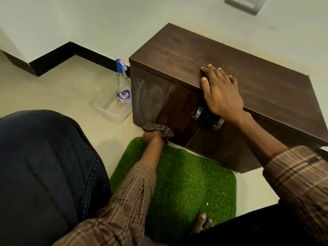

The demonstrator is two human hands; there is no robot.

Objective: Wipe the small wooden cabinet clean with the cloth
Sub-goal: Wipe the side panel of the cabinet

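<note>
A small dark wooden cabinet [221, 55] with two doors and metal handles [198, 113] stands against the white wall. My left hand [152, 136] grips a bunched checked cloth [159, 129] and presses it against the bottom of the left door. That door [152, 98] shows whitish streaks of spray on its left half. My right hand [221, 93] lies flat with straight fingers over the front edge of the cabinet top, above the handles.
A clear spray bottle [122, 86] with a blue head stands on the floor left of the cabinet, beside a clear plastic tray [110, 110]. A green grass mat [179, 183] lies in front of the cabinet, with a bare foot [201, 223] on it. My knee [46, 166] in dark jeans fills the left.
</note>
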